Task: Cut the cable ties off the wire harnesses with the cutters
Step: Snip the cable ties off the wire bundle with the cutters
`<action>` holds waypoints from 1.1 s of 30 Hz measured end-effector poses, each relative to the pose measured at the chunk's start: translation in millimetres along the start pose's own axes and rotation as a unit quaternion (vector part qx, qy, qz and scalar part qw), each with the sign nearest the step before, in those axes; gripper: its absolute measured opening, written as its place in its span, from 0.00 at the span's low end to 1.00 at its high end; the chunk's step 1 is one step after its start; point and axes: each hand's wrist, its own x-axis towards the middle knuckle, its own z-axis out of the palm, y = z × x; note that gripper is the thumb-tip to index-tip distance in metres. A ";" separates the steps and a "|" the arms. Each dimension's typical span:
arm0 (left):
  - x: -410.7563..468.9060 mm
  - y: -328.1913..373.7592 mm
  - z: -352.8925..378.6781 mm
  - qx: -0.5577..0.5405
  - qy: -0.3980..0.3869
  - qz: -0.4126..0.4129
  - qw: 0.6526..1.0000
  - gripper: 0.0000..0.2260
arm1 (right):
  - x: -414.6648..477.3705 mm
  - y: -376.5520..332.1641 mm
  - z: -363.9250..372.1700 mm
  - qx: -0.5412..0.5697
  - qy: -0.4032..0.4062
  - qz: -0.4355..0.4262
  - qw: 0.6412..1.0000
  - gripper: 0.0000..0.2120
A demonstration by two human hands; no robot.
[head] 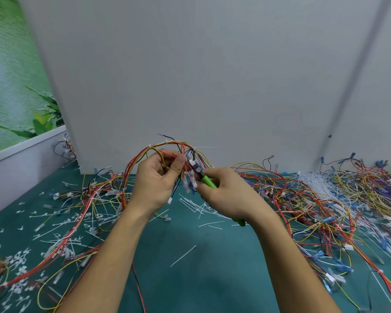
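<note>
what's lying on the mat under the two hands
Loose white cable ties lie on the green mat below the left hand and right hand; the right one hides most of the green cutters.

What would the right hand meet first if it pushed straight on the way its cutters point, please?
Most likely the wire harness gripped by the left hand; the cutters in the right hand seem to touch it, though depth is unclear.

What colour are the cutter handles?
The cutters have bright green handles, clearest in the head view.

Bare forearms (pixel 113 245), bare left hand (pixel 156 180) and right hand (pixel 227 195) — nails (pixel 180 164) apparently short
</note>
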 end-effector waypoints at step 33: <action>3.4 20.8 -8.1 -0.248 -0.178 -0.352 0.885 0.15 | 6.6 20.0 -15.3 0.152 0.141 -0.030 0.978 0.07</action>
